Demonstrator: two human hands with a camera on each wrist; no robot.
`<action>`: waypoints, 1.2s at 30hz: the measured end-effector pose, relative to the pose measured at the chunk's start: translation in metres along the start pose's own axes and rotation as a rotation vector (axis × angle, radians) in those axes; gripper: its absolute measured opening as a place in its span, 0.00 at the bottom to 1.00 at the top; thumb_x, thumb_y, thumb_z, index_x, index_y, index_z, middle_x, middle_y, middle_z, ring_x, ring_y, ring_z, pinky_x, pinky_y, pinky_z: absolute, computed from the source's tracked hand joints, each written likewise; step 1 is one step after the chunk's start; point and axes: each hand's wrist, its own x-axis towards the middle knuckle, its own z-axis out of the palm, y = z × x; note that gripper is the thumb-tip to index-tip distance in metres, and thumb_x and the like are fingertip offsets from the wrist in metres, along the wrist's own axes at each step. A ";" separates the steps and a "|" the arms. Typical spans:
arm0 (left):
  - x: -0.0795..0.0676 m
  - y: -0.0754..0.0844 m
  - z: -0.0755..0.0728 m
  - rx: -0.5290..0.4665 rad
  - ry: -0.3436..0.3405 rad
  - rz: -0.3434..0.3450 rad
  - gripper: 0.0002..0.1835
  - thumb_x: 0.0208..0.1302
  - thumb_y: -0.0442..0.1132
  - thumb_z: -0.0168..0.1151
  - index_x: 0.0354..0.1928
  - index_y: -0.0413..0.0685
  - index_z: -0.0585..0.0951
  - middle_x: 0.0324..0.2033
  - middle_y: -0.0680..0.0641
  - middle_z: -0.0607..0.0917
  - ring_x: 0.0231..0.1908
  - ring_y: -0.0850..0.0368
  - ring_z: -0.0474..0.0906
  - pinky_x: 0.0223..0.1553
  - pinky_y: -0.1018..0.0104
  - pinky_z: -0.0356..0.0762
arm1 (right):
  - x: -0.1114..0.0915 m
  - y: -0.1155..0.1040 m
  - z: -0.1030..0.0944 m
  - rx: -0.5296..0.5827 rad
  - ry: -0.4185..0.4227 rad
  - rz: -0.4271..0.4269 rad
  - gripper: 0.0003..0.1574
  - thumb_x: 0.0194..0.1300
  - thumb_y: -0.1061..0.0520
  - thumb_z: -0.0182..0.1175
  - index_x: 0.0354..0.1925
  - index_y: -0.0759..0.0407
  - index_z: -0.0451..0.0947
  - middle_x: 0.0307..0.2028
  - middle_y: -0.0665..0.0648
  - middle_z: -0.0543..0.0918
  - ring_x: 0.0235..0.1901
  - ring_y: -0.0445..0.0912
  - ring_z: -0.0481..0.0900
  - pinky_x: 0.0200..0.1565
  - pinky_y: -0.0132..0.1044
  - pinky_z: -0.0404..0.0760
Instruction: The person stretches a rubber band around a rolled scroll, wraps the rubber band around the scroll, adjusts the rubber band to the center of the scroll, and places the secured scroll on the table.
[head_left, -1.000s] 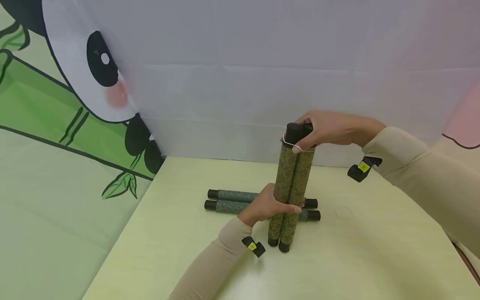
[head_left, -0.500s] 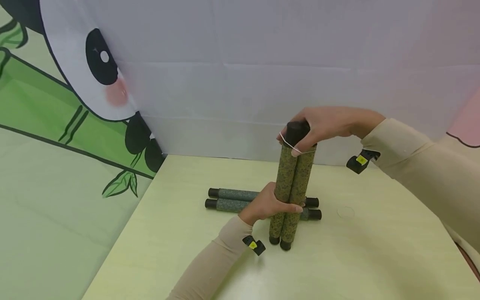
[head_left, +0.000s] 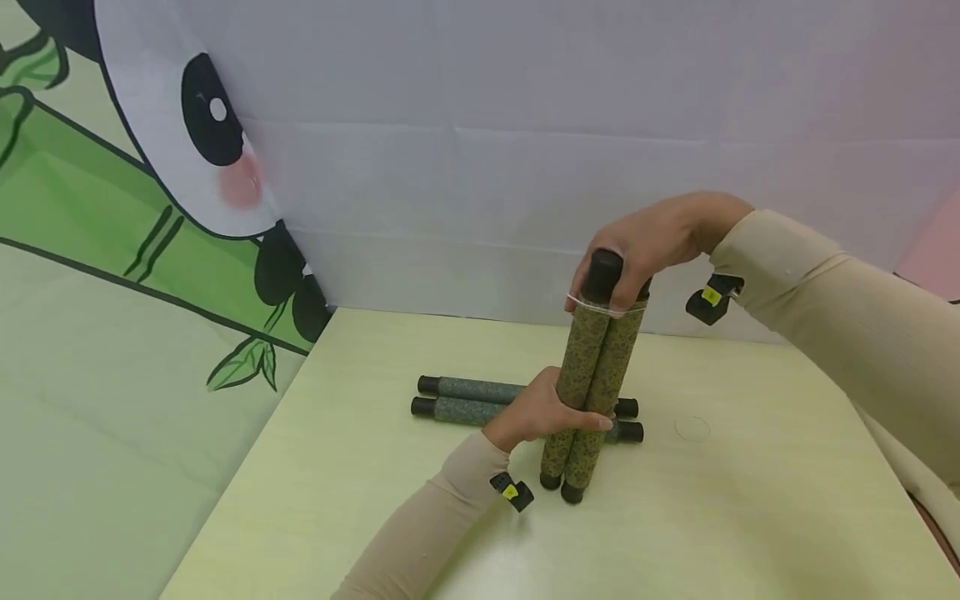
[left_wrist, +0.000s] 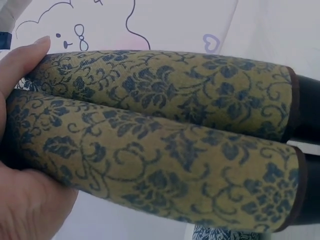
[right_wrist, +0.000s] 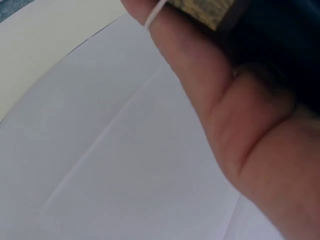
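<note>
Two scrolls with yellow-green, dark floral covering and black ends stand side by side, leaning slightly right. Around their lower middle my left hand grips both, the thumb across the front. My right hand reaches over their upper ends from the right, fingers and thumb curled down around the black tops. A thin white rubber band runs round the scrolls just below the black ends, caught on the right fingers. In the left wrist view the scrolls lie together in the left hand's grip.
Two grey-green scrolls with black ends lie parallel on the pale yellow table, partly behind the left hand. A thin loose rubber band lies to their right. A white printed backdrop rises behind the table.
My right hand has turned and moved slightly over the scroll tops. The band now runs more level across the scrolls' front, and the scrolls' tops lean further right. The left grip stays.
</note>
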 end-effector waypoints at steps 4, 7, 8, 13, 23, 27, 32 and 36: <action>0.001 0.000 0.000 0.058 0.001 -0.003 0.17 0.60 0.38 0.76 0.49 0.45 0.83 0.38 0.51 0.88 0.39 0.55 0.86 0.43 0.61 0.84 | -0.004 0.006 -0.002 0.048 -0.018 0.017 0.33 0.65 0.65 0.65 0.68 0.60 0.73 0.63 0.60 0.77 0.56 0.54 0.78 0.53 0.48 0.79; 0.001 0.001 -0.001 0.072 -0.004 -0.003 0.15 0.60 0.39 0.76 0.47 0.45 0.83 0.35 0.50 0.87 0.34 0.56 0.83 0.38 0.63 0.82 | -0.008 0.009 -0.003 0.063 -0.031 0.027 0.33 0.67 0.64 0.63 0.69 0.60 0.71 0.64 0.60 0.76 0.59 0.54 0.76 0.57 0.48 0.78; 0.001 0.001 -0.001 0.069 -0.004 -0.003 0.15 0.60 0.39 0.76 0.47 0.44 0.83 0.34 0.50 0.87 0.34 0.56 0.83 0.37 0.63 0.82 | -0.009 0.010 -0.004 0.076 -0.038 0.029 0.33 0.68 0.63 0.62 0.69 0.61 0.71 0.64 0.61 0.76 0.60 0.55 0.76 0.58 0.49 0.78; 0.001 0.001 -0.001 0.043 0.009 -0.008 0.15 0.60 0.37 0.76 0.47 0.43 0.84 0.35 0.49 0.88 0.36 0.55 0.85 0.41 0.61 0.84 | -0.013 0.018 -0.005 0.215 -0.049 0.033 0.28 0.73 0.50 0.63 0.63 0.67 0.74 0.58 0.63 0.79 0.58 0.56 0.78 0.60 0.50 0.77; -0.002 -0.003 -0.001 0.004 0.023 0.017 0.18 0.59 0.37 0.76 0.51 0.47 0.83 0.38 0.48 0.88 0.39 0.53 0.86 0.44 0.59 0.84 | -0.024 0.051 0.002 0.434 -0.053 -0.138 0.55 0.64 0.24 0.57 0.65 0.69 0.68 0.62 0.67 0.77 0.61 0.63 0.76 0.64 0.57 0.73; -0.003 -0.003 -0.002 -0.007 0.027 0.023 0.20 0.59 0.35 0.76 0.53 0.45 0.82 0.40 0.48 0.88 0.39 0.53 0.85 0.44 0.59 0.84 | -0.033 0.049 0.003 0.321 -0.051 -0.053 0.55 0.70 0.29 0.55 0.69 0.75 0.61 0.63 0.69 0.76 0.63 0.61 0.76 0.66 0.51 0.71; -0.003 -0.005 -0.004 -0.022 0.053 0.021 0.20 0.60 0.34 0.75 0.53 0.43 0.83 0.42 0.47 0.88 0.43 0.52 0.86 0.47 0.57 0.84 | -0.044 0.042 0.015 -0.012 0.033 0.134 0.45 0.75 0.40 0.58 0.74 0.68 0.61 0.67 0.60 0.75 0.65 0.54 0.74 0.68 0.56 0.67; -0.004 -0.006 -0.006 -0.020 0.060 0.005 0.20 0.60 0.36 0.75 0.54 0.44 0.83 0.43 0.48 0.88 0.44 0.52 0.86 0.47 0.58 0.84 | -0.049 0.048 0.029 -0.165 0.117 0.165 0.32 0.72 0.42 0.62 0.65 0.58 0.75 0.58 0.55 0.82 0.59 0.51 0.78 0.62 0.54 0.73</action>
